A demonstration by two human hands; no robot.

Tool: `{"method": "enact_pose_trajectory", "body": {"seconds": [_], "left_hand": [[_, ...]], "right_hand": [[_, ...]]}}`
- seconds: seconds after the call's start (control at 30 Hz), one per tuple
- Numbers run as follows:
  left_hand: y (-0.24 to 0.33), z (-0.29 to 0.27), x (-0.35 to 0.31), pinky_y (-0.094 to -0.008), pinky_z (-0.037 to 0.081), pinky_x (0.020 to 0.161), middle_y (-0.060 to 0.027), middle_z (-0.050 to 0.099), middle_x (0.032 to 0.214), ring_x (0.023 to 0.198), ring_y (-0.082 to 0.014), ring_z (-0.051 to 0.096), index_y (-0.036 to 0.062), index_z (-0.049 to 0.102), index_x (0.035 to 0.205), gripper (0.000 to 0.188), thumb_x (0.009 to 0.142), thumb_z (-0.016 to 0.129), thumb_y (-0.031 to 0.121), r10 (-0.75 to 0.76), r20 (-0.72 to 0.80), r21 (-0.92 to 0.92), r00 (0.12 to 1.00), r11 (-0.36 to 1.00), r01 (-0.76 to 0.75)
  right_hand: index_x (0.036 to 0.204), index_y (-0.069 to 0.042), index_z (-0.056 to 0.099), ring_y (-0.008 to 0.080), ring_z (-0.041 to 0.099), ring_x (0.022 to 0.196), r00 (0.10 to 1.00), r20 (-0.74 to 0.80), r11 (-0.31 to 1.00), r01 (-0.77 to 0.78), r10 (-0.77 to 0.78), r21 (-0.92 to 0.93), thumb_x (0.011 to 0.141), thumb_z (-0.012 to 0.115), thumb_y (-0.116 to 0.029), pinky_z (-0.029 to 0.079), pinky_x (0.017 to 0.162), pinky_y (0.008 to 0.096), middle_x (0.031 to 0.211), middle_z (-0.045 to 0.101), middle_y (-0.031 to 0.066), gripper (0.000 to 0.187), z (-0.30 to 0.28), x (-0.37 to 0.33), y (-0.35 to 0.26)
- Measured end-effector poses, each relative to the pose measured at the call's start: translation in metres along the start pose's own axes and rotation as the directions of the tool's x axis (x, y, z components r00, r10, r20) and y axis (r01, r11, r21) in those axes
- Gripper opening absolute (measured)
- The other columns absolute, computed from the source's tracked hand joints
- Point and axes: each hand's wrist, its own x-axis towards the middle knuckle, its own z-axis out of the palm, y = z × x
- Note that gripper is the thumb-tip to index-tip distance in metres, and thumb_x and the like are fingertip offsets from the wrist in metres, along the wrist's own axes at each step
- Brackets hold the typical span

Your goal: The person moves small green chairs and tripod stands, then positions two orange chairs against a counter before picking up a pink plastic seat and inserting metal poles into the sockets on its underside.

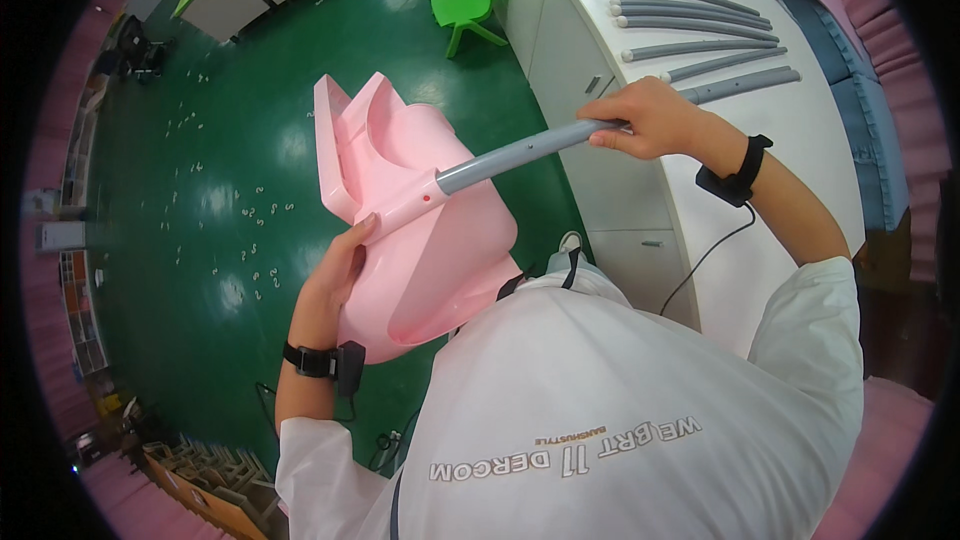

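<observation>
A pink plastic dustpan (430,260) is held up in front of my body, tilted, with its deep scoop turned partly toward me. My left hand (335,275) grips its left side, the thumb lying along the pink socket and the other fingers hidden behind. A grey tube handle (530,155) runs from that socket up to the right, its lower end sitting in or at the socket's mouth. A small red dot shows on the socket beside the joint. My right hand (645,120) is closed around the tube's upper end.
On the white cabinet top (800,170) at the right lie several grey tubes (700,20) with pale end caps. Green child chairs (470,2) stand beyond. Small pale bits are scattered on the green floor (230,140). A black cable (705,255) hangs from my right wrist strap.
</observation>
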Motion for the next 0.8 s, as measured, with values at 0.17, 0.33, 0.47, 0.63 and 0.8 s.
{"method": "enact_pose_trajectory", "body": {"seconds": [0.17, 0.33, 0.47, 0.63, 0.8], "left_hand": [[0.003, 0.005, 0.0, -0.0345, 0.037, 0.101, -0.0192, 0.048, 0.129, 0.118, -0.0263, 0.049, -0.0052, 0.037, 0.133, 0.07, 0.084, 0.06, 0.04, -0.034, -0.012, -0.016, 0.999, 0.999, 0.033], [0.007, 0.01, 0.001, -0.0347, 0.039, 0.1, -0.0194, 0.05, 0.127, 0.116, -0.0268, 0.051, -0.0034, 0.039, 0.132, 0.069, 0.084, 0.06, 0.04, -0.054, 0.004, -0.052, 0.999, 0.997, 0.054], [0.013, 0.014, -0.002, -0.0346, 0.041, 0.098, -0.0187, 0.052, 0.124, 0.114, -0.0257, 0.053, -0.0034, 0.04, 0.131, 0.067, 0.085, 0.06, 0.04, -0.079, 0.01, -0.065, 0.997, 0.995, 0.079], [0.023, 0.02, -0.007, -0.0341, 0.043, 0.096, -0.0174, 0.053, 0.123, 0.111, -0.024, 0.055, -0.0041, 0.042, 0.129, 0.062, 0.086, 0.061, 0.036, -0.075, -0.004, -0.048, 0.997, 0.996, 0.075], [0.022, 0.02, -0.003, -0.0309, 0.047, 0.092, -0.0159, 0.056, 0.118, 0.104, -0.0225, 0.058, -0.0041, 0.046, 0.125, 0.057, 0.085, 0.063, 0.032, -0.084, 0.089, -0.141, 0.992, 0.985, 0.096]], "right_hand": [[0.103, -0.017, 0.063, 0.0237, 0.056, 0.054, 0.982, -0.12, 0.976, 0.123, -0.146, -0.18, 0.08, 0.067, -0.032, 0.042, 0.05, 0.033, 0.062, 0.057, 0.0023, 0.028, 0.002, 0.005, 0.008], [0.107, -0.019, 0.059, 0.026, 0.054, 0.051, 0.971, -0.097, 0.934, 0.178, -0.217, -0.309, 0.083, 0.062, -0.038, 0.041, 0.046, 0.0356, 0.06, 0.052, 0.0036, 0.03, -0.005, 0.015, 0.012], [0.105, -0.018, 0.062, 0.0233, 0.053, 0.05, 0.978, -0.048, 0.94, 0.182, -0.205, -0.29, 0.08, 0.067, -0.033, 0.04, 0.047, 0.0331, 0.06, 0.053, 0.0019, 0.03, -0.021, 0.027, 0.0], [0.105, -0.02, 0.062, 0.0241, 0.054, 0.051, 0.98, 0.019, 0.925, 0.195, -0.199, -0.325, 0.081, 0.066, -0.035, 0.04, 0.046, 0.0338, 0.059, 0.051, 0.0031, 0.029, -0.025, 0.05, -0.029], [0.106, -0.02, 0.06, 0.0277, 0.056, 0.055, 0.983, 0.052, 0.943, 0.181, -0.174, -0.279, 0.084, 0.061, -0.037, 0.042, 0.05, 0.0383, 0.061, 0.054, 0.0053, 0.027, -0.007, 0.058, -0.045]]}}
